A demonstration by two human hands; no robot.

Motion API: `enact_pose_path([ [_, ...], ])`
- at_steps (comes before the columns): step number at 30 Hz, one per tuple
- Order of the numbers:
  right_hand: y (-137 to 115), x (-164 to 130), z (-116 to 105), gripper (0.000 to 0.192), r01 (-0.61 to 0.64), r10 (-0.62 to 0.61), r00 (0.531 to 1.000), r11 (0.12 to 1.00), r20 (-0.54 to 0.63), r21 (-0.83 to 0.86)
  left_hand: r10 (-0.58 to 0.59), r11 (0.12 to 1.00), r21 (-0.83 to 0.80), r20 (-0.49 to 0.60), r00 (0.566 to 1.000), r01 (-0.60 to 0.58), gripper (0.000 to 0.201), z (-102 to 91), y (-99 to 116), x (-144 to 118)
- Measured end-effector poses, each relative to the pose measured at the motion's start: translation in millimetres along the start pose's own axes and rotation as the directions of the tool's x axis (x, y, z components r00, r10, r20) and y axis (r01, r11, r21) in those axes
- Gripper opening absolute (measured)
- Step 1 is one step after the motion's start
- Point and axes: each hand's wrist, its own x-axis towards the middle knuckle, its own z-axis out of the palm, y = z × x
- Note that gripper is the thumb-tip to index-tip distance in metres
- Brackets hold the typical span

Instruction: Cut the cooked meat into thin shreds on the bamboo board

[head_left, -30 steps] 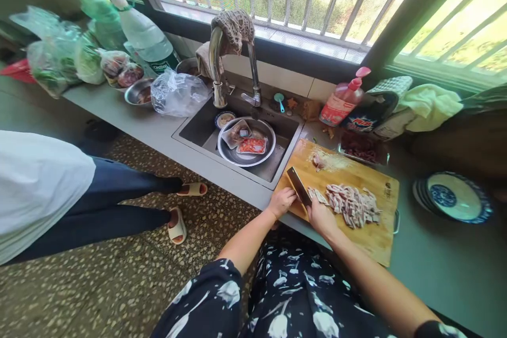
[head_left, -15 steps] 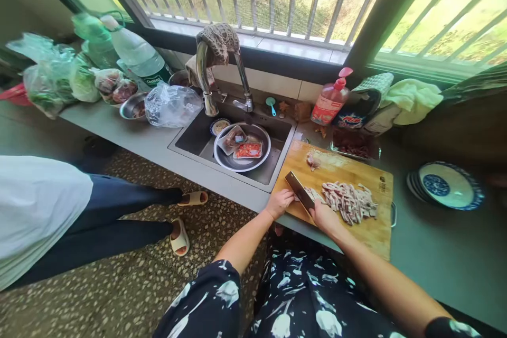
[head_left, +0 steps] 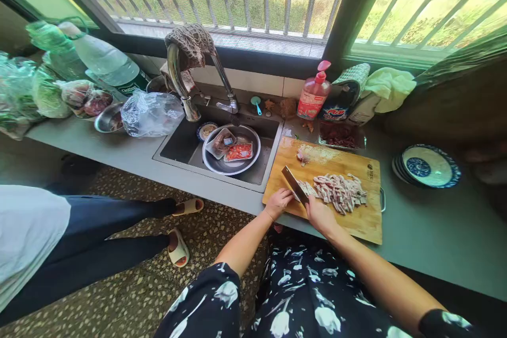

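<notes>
My right hand (head_left: 319, 214) grips the handle of a cleaver (head_left: 294, 185). Its blade rests on the wooden cutting board (head_left: 358, 224), at the left end of a pile of sliced meat strips (head_left: 337, 192). My left hand (head_left: 278, 202) lies with curled fingers on the board's near left edge, just left of the blade, and holds nothing that I can see. A small uncut piece of meat (head_left: 303, 156) sits at the board's far left corner.
Left of the board is a sink (head_left: 178, 148) with a metal bowl (head_left: 217, 163) of packaged meat under a faucet (head_left: 179, 79). A soap bottle (head_left: 312, 96), a tray of red meat (head_left: 341, 137) and stacked blue plates (head_left: 428, 166) surround the board. Another person's legs (head_left: 111, 232) stand at left.
The view has swung left and down, so everything sits further left and lower. Both hands and the cleaver keep their places on the board.
</notes>
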Motion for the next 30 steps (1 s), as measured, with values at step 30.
enact_pose_path([
  [30,-6,3,6,0.023,-0.031,0.028,0.996,0.999,0.083,0.033,-0.049,0.999,-0.025,-0.032,0.998,0.049,0.028,5.7,-6,-3],
])
